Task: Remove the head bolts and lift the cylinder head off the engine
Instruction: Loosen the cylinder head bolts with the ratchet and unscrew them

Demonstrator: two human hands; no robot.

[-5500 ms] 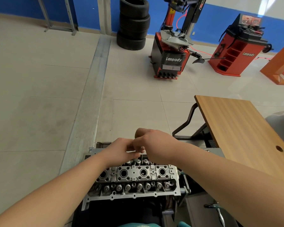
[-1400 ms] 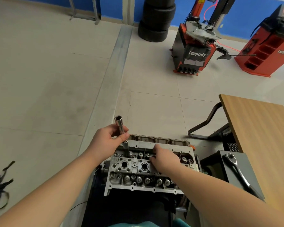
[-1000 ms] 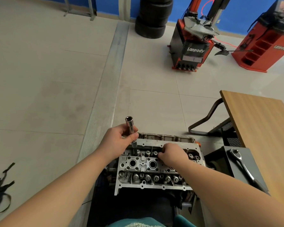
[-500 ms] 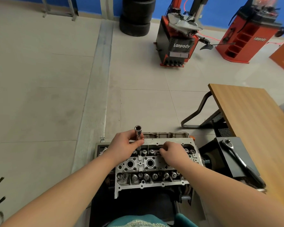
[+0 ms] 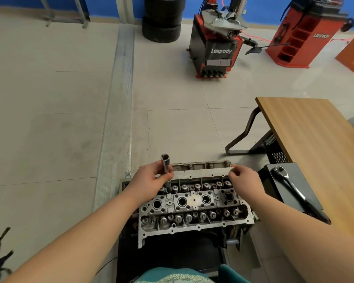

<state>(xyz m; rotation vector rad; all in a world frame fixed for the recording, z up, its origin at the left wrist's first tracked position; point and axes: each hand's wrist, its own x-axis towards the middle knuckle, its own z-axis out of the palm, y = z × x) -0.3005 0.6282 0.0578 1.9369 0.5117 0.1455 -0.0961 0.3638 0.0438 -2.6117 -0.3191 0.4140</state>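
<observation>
The grey aluminium cylinder head (image 5: 194, 209) sits on the engine below me, valve springs and four round plug wells showing. My left hand (image 5: 149, 180) grips a long chrome socket (image 5: 165, 166) standing upright over the head's far left corner, its lower end down among the valve springs. My right hand (image 5: 243, 179) hovers at the head's far right corner with thumb and fingers pinched together; whether it holds a bolt I cannot tell.
A ratchet wrench (image 5: 294, 190) lies on a black box (image 5: 278, 180) right of the engine. A wooden table (image 5: 315, 144) stands further right. A tyre changer (image 5: 217, 43), a red balancer (image 5: 302, 41) and stacked tyres (image 5: 161, 19) stand across the tiled floor.
My right hand has moved from the middle of the head to its far right corner. My left hand keeps gripping the upright socket at the far left corner.
</observation>
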